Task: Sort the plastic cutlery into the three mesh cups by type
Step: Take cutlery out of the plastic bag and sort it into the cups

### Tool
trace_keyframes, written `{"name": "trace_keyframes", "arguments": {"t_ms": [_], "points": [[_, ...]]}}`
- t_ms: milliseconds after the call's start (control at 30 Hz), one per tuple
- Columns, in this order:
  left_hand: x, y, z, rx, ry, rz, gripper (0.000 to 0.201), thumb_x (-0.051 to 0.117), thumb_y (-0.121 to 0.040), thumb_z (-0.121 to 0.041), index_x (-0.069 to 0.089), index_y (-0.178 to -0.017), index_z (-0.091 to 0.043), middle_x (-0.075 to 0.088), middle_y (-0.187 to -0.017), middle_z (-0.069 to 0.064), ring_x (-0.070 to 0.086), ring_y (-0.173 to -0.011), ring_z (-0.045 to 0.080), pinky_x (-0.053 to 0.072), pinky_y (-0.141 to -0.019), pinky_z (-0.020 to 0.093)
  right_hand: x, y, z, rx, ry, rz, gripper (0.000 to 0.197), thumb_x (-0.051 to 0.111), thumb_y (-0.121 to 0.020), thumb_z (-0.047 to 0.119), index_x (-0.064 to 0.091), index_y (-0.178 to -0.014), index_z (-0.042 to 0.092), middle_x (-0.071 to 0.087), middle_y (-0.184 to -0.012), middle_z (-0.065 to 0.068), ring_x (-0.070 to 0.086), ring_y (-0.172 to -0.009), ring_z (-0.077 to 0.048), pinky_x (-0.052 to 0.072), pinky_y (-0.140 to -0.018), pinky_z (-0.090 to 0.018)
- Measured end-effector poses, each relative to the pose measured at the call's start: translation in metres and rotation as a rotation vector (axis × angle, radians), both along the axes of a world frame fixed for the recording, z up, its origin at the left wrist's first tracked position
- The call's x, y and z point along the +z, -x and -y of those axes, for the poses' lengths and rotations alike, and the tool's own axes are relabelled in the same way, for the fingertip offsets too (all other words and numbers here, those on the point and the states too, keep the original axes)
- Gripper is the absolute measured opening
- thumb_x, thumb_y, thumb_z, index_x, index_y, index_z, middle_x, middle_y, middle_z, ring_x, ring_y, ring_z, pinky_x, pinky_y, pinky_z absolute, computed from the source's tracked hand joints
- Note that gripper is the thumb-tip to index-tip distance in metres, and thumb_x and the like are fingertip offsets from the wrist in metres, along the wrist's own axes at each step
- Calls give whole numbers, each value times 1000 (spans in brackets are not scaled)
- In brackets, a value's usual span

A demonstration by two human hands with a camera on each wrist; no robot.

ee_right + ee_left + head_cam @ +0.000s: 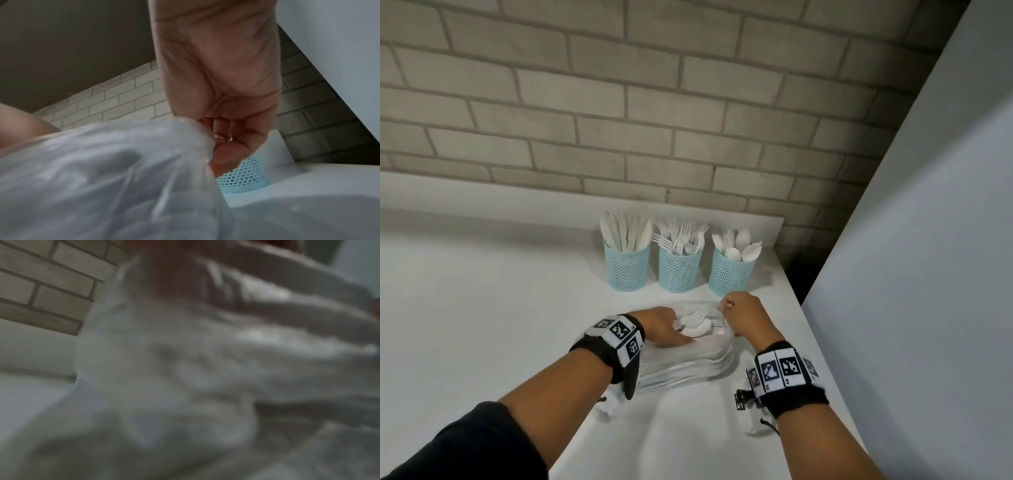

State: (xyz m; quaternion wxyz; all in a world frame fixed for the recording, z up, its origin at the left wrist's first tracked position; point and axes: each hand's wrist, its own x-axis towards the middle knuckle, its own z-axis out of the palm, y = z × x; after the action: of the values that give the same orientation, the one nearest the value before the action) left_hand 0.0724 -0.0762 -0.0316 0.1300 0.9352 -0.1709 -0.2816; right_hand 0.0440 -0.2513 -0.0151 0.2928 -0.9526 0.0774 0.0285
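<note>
White laminate forms the surface, which meets a pale grey brick wall; a plain white panel rises at its right. Three light-blue mesh cups stand near the wall, holding knives, forks and spoons. Nearer, a clear plastic bag lies flat. The right hand pinches its rim; the left hand's grip closes on white plastic cutlery inside it.

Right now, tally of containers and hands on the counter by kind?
Blue mesh cups: 3 (knives, forks, spoons)
Clear plastic bag: 1
Hands: 2 (left hand, right hand)
Total: 6
</note>
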Motion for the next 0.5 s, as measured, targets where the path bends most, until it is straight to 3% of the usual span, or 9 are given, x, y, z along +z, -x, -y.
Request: {"name": "trace_keyframes", "arguments": {"t_ms": [67,167,300,433,500], "points": [[3,2,-1,-37,-4,20,60,50,-88,-54,47,-128,-9,51,-134,8,49,-119,25,38,-96,29,0,1,-1,-31,-48,17,22,45,-94,11,65,-97,2,63,-103,-12,60,-93,-30,57,-75,-41],[7,7,-3,-59,71,73,40,55,-91,-41,52,-112,-8,56,-125,13,51,-101,23,37,-81,26,2,3,-3,-67,-99,28,19,46,-94,12,63,-95,4,60,-95,-8,61,-86,-28,59,-66,-40],[12,9,-9,-85,140,235,37,58,-89,-38,58,-107,-5,61,-114,10,54,-102,24,38,-79,28,5,5,0,-100,-151,25,18,45,-93,10,62,-88,4,58,-90,-9,63,-88,-32,59,-70,-44],[16,6,-17,-23,313,212,21,63,-87,-33,56,-80,-14,56,-83,-1,48,-75,13,32,-59,17,8,5,3,-118,-185,-4,18,43,-93,7,58,-83,9,61,-88,-11,60,-72,-28,57,-56,-33],[18,4,-20,28,437,121,15,61,-90,-26,62,-88,-11,62,-87,3,56,-77,14,42,-68,19,9,5,3,-129,-207,-26,19,41,-91,5,55,-79,9,62,-84,-11,56,-60,-23,54,-55,-32]]}}
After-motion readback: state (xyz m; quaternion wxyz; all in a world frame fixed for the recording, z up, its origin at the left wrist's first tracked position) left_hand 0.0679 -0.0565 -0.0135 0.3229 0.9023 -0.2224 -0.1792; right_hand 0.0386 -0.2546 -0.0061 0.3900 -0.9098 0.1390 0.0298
